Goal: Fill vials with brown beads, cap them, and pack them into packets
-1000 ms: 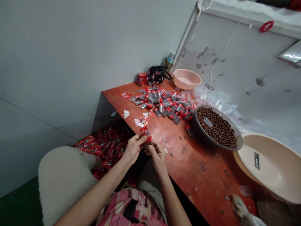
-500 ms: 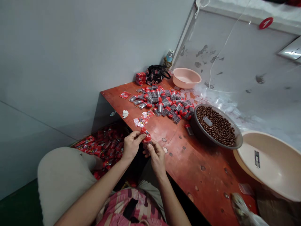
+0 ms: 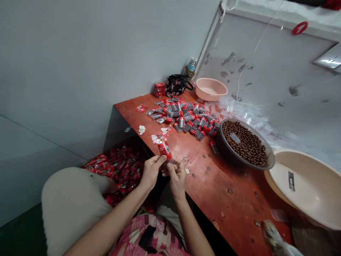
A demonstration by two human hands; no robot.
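A small red printed packet (image 3: 164,149) with a barcode stands up from between my hands at the table's near edge. My left hand (image 3: 151,172) is closed, its thumb and fingers pinching the packet's lower left side. My right hand (image 3: 177,177) is closed round the bottom end, where its fingers hide most of what lies there. Just beyond the packet, clear printed wrappers (image 3: 167,129) lie on the red tabletop (image 3: 205,181). Farther back is a heap of small clear containers with red caps and dark contents (image 3: 186,115).
A grey basin (image 3: 271,160) of brown balls stands to the right, a clear container on top. Beside it is a large cream basin (image 3: 314,177); a pink basin (image 3: 211,89) stands at the back. Red packets (image 3: 119,167) fill a container below the table, left.
The red packet, bent over near my fingers before, now stands straighter with its barcode face showing. My left hand has shifted slightly down and right, away from its top.
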